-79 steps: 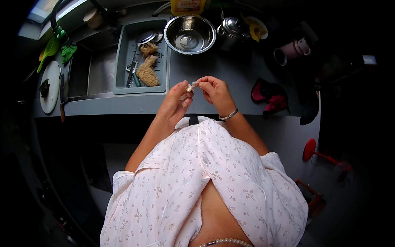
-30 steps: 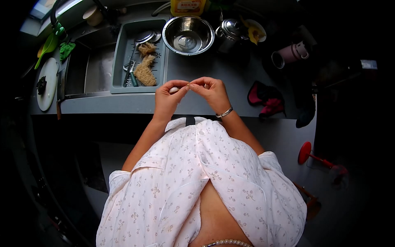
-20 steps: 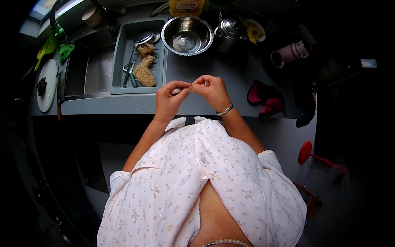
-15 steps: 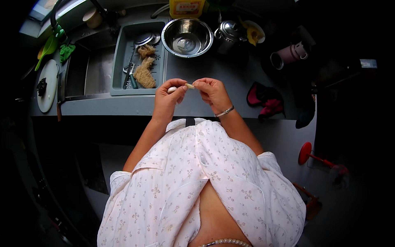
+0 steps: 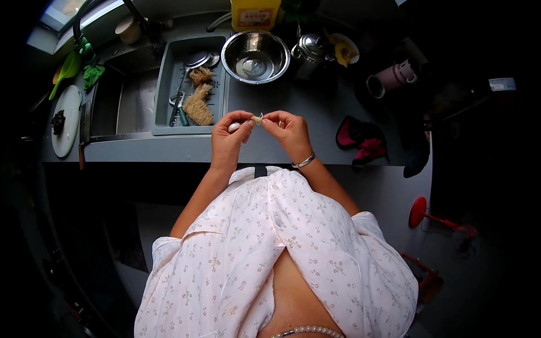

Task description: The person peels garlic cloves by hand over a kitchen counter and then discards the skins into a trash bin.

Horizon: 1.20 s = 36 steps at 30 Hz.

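Over the counter's front edge, my left hand is closed, pinching a small pale garlic clove between thumb and forefinger. A larger whitish piece of garlic is tucked in the curled fingers of the same hand. My right hand, with a bracelet on its wrist, meets it from the other side. Its thumb and fingertips are pinched at the clove's end, where a thin bit of skin seems to stick up. The fingers partly hide the clove.
Beyond my hands stands a steel bowl, beside a grey drain tray with scrubbers and peelers. A sink lies left, with a white cutting board. A lidded metal pot and dark-pink cloth item are on the right.
My right hand has shifted slightly left and down, its fingertips closer to my left hand. The pale clove looks turned, with a thin strip standing out. The camera view has dipped slightly.
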### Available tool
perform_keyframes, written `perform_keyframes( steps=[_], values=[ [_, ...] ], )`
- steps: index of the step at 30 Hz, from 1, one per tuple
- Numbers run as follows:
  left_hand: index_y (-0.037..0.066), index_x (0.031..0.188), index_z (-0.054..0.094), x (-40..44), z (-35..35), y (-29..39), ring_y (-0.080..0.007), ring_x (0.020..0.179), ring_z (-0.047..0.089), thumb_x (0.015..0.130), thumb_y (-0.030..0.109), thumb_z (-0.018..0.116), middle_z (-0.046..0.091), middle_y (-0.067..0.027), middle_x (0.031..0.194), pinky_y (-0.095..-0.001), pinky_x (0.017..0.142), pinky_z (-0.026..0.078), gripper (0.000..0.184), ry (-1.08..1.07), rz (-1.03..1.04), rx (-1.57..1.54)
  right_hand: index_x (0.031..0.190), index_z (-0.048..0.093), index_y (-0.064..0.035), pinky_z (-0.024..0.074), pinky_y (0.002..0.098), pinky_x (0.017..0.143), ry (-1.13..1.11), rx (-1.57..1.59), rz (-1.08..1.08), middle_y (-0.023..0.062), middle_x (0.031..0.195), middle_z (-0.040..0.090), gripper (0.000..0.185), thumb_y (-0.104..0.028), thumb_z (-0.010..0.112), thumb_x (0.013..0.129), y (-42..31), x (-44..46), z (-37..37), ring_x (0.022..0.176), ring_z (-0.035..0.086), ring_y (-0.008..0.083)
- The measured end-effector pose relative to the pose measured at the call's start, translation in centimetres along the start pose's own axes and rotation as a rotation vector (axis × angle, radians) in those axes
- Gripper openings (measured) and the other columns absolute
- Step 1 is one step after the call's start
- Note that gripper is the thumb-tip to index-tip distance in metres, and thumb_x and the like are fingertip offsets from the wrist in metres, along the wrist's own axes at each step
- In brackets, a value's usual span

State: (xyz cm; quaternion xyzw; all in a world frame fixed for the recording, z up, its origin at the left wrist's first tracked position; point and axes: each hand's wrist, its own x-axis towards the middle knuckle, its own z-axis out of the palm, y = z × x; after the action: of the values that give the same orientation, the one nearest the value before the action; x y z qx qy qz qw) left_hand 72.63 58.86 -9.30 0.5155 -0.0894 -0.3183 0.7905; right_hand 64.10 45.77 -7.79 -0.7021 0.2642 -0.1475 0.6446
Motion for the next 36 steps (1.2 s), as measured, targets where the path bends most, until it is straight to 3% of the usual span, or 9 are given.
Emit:
perform_keyframes(
  steps=[7, 11, 16, 20, 26, 28, 29, 31, 36],
  values=[
    [0.003, 0.094, 0.063, -0.2, 0.6, 0.1, -0.006, 0.06, 0.051, 0.081, 0.009, 0.07, 0.061, -0.0011, 0.077, -0.0183, 0.051, 0.038, 0.015, 0.067, -0.168, -0.174, 0.084, 0.066, -0.001, 0.044, 0.0231, 0.052, 0.117, -0.4, -0.378, 0.0055, 0.067, 0.061, 0.011, -0.011, 0.066, 0.08, -0.6, -0.1, 0.4, 0.056, 0.054, 0.009],
    [0.002, 0.099, 0.063, 0.0, 0.7, 0.3, -0.0076, 0.063, 0.054, 0.083, 0.008, 0.068, 0.062, -0.0022, 0.078, -0.0189, 0.05, 0.039, 0.018, 0.052, -0.332, -0.368, 0.084, 0.064, -0.0005, 0.045, 0.0241, 0.052, 0.117, -0.352, -0.382, 0.0022, 0.066, 0.059, 0.012, -0.012, 0.065, 0.082, -0.8, -0.3, 0.7, 0.056, 0.053, 0.0087],
    [0.001, 0.104, 0.063, 0.2, 0.5, 0.0, -0.0079, 0.065, 0.055, 0.084, 0.006, 0.066, 0.063, -0.0033, 0.082, -0.0192, 0.05, 0.041, 0.021, -0.027, -0.404, -0.489, 0.091, 0.062, 0.0004, 0.0357, 0.0165, 0.045, -0.088, 0.429, 0.1, -0.0045, 0.067, 0.055, 0.014, -0.014, 0.062, 0.087, 0.4, 0.3, -0.1, 0.053, 0.047, 0.0019],
    [0.001, 0.109, 0.06, 0.5, 0.4, -0.3, -0.008, 0.066, 0.055, 0.084, 0.002, 0.063, 0.064, -0.0049, 0.087, -0.0189, 0.05, 0.042, 0.026, -0.06, -0.404, -0.476, 0.095, 0.062, 0.0003, 0.0298, 0.0136, 0.044, -0.107, 0.524, 0.174, -0.0051, 0.066, 0.054, 0.016, -0.014, 0.062, 0.088, 0.5, 0.4, -0.6, 0.051, 0.042, -0.0005],
    [0.004, 0.113, 0.057, 0.7, 0.2, -0.6, -0.0079, 0.066, 0.055, 0.083, 0.001, 0.062, 0.066, -0.0083, 0.095, -0.0184, 0.05, 0.041, 0.031, -0.052, -0.39, -0.369, 0.091, 0.064, -0.0004, 0.0338, 0.0171, 0.043, 0.063, 0.295, 0.129, -0.005, 0.065, 0.054, 0.018, -0.018, 0.063, 0.087, 2.4, 1.8, -0.9, 0.05, 0.044, 0.001],
    [0.004, 0.113, 0.057, 1.2, -0.4, -1.2, -0.0079, 0.065, 0.055, 0.084, 0.002, 0.062, 0.065, -0.0074, 0.093, -0.0184, 0.05, 0.041, 0.029, -0.018, -0.425, -0.379, 0.087, 0.066, -0.0036, 0.0425, 0.0235, 0.049, 0.154, -0.078, 0.044, -0.0008, 0.066, 0.058, 0.015, -0.018, 0.064, 0.085, 3.5, 2.5, -1.1, 0.053, 0.054, 0.0081],
    [0.003, 0.112, 0.057, 1.4, -0.7, -1.7, -0.0078, 0.065, 0.054, 0.084, 0.002, 0.063, 0.065, -0.0064, 0.091, -0.0185, 0.049, 0.041, 0.028, 0.013, -0.459, -0.386, 0.087, 0.066, -0.0036, 0.0425, 0.0235, 0.049, 0.151, -0.079, 0.051, -0.0008, 0.066, 0.058, 0.015, -0.018, 0.064, 0.085, 4.4, 3.0, -1.2, 0.053, 0.054, 0.0081],
    [0.003, 0.111, 0.057, 1.9, -1.5, -2.7, -0.0078, 0.064, 0.054, 0.084, 0.004, 0.063, 0.064, -0.0054, 0.089, -0.0185, 0.049, 0.04, 0.028, 0.02, -0.478, -0.395, 0.087, 0.068, -0.0084, 0.0479, 0.0294, 0.058, 0.182, -0.452, -0.177, 0.0041, 0.073, 0.063, 0.011, -0.018, 0.064, 0.083, 6.3, 3.8, -1.4, 0.063, 0.061, 0.0172],
    [0.001, 0.111, 0.056, 2.7, -2.0, -4.4, -0.0081, 0.064, 0.052, 0.087, 0.007, 0.063, 0.062, -0.0056, 0.088, -0.0176, 0.046, 0.038, 0.026, 0.065, -0.513, -0.36, 0.089, 0.069, -0.012, 0.0489, 0.0331, 0.063, 0.101, -0.713, -0.089, 0.0056, 0.08, 0.065, 0.011, -0.017, 0.063, 0.081, 6.4, 4.2, -1.3, 0.071, 0.062, 0.0229]
  ],
)
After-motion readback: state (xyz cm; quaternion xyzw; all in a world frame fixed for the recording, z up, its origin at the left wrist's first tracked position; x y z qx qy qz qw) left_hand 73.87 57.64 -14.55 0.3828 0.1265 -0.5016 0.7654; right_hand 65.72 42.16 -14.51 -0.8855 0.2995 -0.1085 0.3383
